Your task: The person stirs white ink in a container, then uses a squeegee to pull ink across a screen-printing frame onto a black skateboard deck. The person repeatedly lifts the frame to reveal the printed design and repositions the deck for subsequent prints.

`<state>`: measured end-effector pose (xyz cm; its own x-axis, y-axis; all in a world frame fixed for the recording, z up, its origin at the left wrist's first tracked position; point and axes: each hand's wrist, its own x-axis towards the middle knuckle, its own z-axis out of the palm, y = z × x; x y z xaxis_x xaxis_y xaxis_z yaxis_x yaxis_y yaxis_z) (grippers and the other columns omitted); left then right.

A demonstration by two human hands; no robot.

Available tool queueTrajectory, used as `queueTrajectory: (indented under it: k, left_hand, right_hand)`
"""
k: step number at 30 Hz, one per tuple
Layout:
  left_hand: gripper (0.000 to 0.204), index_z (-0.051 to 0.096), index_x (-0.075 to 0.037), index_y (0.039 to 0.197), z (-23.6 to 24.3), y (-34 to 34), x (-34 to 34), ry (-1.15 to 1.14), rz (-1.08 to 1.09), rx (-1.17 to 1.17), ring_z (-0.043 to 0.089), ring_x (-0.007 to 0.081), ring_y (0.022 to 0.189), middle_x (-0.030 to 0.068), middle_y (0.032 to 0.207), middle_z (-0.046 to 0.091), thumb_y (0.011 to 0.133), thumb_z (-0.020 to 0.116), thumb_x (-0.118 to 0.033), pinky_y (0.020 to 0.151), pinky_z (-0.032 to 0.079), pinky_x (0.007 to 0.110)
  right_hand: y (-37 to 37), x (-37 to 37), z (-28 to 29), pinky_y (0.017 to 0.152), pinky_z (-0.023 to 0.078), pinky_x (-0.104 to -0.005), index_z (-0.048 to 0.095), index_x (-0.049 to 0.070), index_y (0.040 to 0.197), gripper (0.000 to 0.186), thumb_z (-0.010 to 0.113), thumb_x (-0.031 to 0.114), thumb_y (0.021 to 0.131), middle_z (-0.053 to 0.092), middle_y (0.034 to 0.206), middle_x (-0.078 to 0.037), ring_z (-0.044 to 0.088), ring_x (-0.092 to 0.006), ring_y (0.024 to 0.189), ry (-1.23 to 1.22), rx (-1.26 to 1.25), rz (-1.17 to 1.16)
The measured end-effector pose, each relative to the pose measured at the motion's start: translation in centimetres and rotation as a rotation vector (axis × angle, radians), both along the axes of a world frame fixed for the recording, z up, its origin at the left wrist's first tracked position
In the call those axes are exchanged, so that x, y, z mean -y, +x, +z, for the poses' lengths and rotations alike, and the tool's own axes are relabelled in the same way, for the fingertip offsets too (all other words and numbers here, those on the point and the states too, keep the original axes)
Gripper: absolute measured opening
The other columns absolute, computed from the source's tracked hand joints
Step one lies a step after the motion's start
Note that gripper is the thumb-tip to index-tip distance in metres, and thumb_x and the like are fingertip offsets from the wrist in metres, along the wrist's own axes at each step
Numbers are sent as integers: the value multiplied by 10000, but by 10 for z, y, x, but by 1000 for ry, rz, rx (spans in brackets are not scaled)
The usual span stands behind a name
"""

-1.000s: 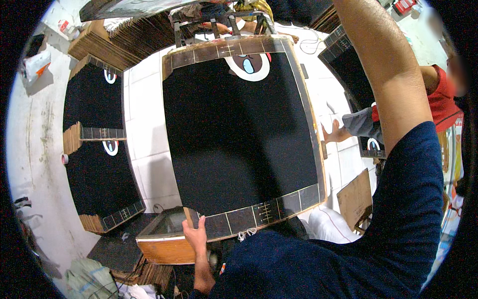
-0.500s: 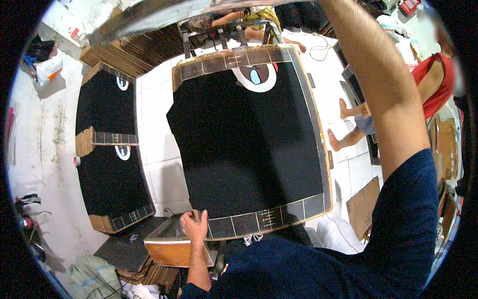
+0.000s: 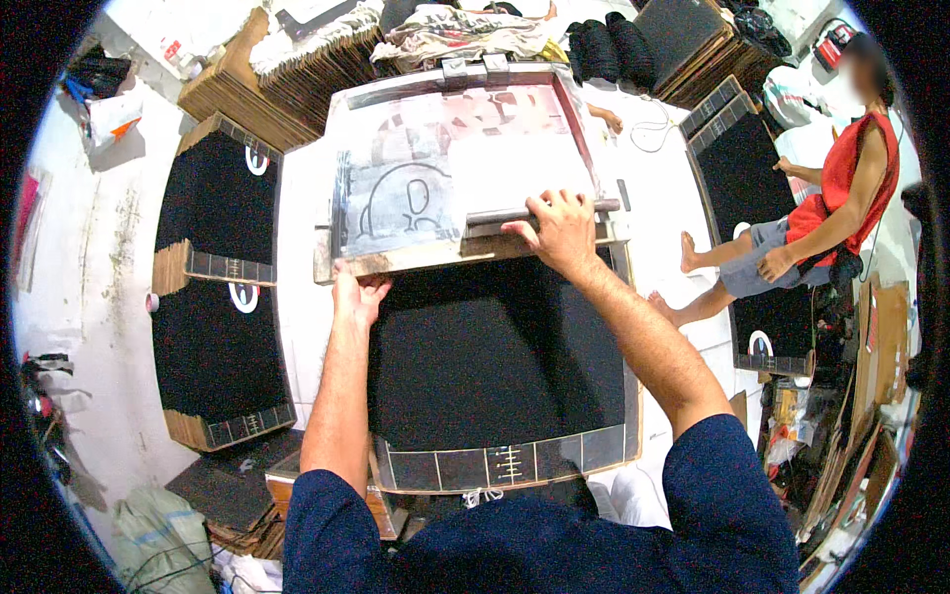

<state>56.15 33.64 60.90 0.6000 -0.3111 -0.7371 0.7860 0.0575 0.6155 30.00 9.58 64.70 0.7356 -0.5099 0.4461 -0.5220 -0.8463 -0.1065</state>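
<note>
A screen-printing frame [image 3: 396, 261] covers the far part of a board with black cloth [image 3: 495, 346] in front of me; its pale mesh [image 3: 406, 183] shows dark outlined shapes. The frame's near left corner is gripped by my left hand [image 3: 356, 295], its thumb on the edge. Across the near right part of the mesh lies a long dark squeegee [image 3: 485, 215]. My right hand [image 3: 561, 228] is closed over the squeegee's bar. Beneath the frame, the far end of the cloth is hidden.
More black-cloth boards [image 3: 213, 337] line the left side, with white-ringed eye prints. On the right, a person in a red top [image 3: 861, 178] is beside other black boards [image 3: 757, 208]. Stacked boards [image 3: 322, 84] and dark bottles [image 3: 614, 49] stand at the far side.
The raised screen frame has come down over the cloth, covering the eye print. My left hand went from the board's near left corner to the frame; my right arm lowered, squeegee now visible.
</note>
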Motion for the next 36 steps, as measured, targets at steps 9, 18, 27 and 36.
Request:
queueTrajectory:
  k: [9,18,27,36]
  left_hand:
    - [756,609,-60,1321,-50,-51,-6,711,-744,1849,483,352,1356,147,1361,582,790,829,-551,1166,312,551]
    - [773,538,-97,1397,-82,-55,-1,775,-724,1874,378,348,1465,124,1466,501,751,860,-372,1221,227,600]
    - [736,539,-129,1403,-82,-55,-1,838,-756,1885,360,328,1472,119,1461,490,791,838,-407,1234,218,599]
    - [736,527,-106,1413,-76,-57,2,807,-733,1890,360,330,1476,115,1474,493,789,827,-357,1237,216,582]
  right_hand:
    - [19,35,-41,819,462,-448,660,151,993,275,806,150,760,664,905,-47,652,-254,939,131,-212,42]
    - [101,121,-28,803,444,-480,676,151,1004,211,784,194,828,707,931,-56,668,-288,960,95,-175,1]
    - [123,129,-54,862,472,-441,666,156,1001,205,760,193,823,703,982,-23,670,-249,1000,2,-178,170]
    - [26,37,-33,787,464,-408,638,163,950,201,733,169,773,623,850,-10,638,-226,877,82,-270,147]
